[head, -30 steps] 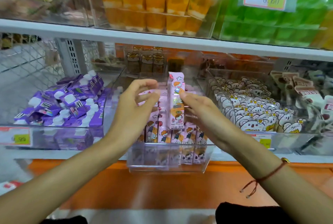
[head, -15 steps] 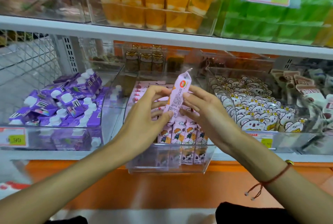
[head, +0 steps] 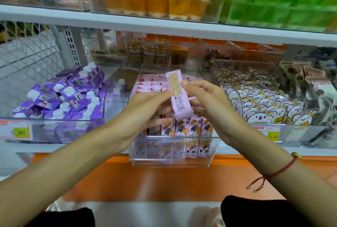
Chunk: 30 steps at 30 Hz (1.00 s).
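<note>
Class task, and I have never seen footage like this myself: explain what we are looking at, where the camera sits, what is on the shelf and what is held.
No machine here: a person wears one wide-angle camera on the head, looking forward and down, so you see their own arms. The left hand and right hand together hold a pink packet, printed back toward the camera, above a clear bin of similar packets on a shop shelf. Left of the bin lie purple pouches; right of it, white animal-face packets. Orange cups stand one level up.
</note>
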Motion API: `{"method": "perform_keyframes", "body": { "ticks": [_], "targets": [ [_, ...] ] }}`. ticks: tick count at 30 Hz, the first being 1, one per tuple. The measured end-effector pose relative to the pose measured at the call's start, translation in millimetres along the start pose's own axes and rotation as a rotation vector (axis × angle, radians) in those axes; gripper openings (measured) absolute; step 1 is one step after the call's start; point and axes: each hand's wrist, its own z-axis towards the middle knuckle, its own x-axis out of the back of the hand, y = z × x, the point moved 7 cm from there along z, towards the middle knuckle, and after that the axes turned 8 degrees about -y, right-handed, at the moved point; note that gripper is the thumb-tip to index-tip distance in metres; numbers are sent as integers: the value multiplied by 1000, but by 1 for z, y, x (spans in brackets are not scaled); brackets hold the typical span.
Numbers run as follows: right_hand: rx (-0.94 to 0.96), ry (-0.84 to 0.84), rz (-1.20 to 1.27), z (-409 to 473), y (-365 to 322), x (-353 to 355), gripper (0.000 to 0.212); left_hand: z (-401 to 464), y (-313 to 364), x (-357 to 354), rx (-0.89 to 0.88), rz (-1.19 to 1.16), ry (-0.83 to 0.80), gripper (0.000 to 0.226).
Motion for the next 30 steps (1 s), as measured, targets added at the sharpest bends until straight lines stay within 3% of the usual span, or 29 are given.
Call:
{"method": "perform_keyframes", "body": {
  "ticks": [4,9,13,16,21,26,30],
  "targets": [
    [14,-23,-22,1,-1,-4,27,-3,1,2,30,-44,-27,20],
    [319,-165,-235,-7,-17,-17,29,-9,23,13,-230,239,89,38],
    [462,-193,-283,-13,-23,-21,27,-14,32,7,-344,263,58,41],
    [454,-179,-309,-13,-24,-20,30,-13,29,8,-339,234,54,40],
    [443,-119,-464,-15,-20,-20,57,-8,22,12,-253,2,75,34],
    [512,-2,-443,-18,-31,-17,28,-6,19,15,-205,-57,116,49],
    [285,-30,-134,-7,-16,-7,20,-9,24,27,-252,-10,200,67]
  ]
}}
